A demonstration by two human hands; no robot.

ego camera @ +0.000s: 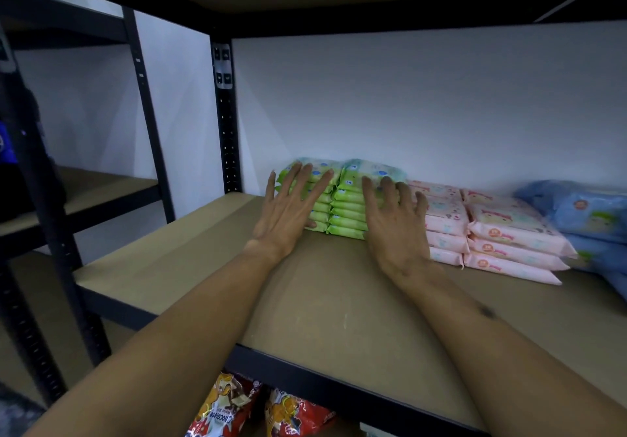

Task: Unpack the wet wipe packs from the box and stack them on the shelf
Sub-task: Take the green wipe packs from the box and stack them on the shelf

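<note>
Progress, as judged: several stacks already sit on the shelf (305, 307), and both hands appear to be squaring up the newest one. The box is out of view, so what remains cannot be told.

The left hand (288, 212) has its fingers (307, 182) straight and spread, laid flat against the front of the green packs (342, 209), grasping nothing. The right hand (395, 229) has its fingers (369, 196) loosely bent and rests on the front and top edge of the same packs, closed round none.

The green packs stand as two side-by-side stacks, touching both sets of fingertips, far back against the wall. Just right of them lie pink packs (502, 233), and further right are blue packs (590, 216). Below them, under the board, are snack bags (220, 409).
</note>
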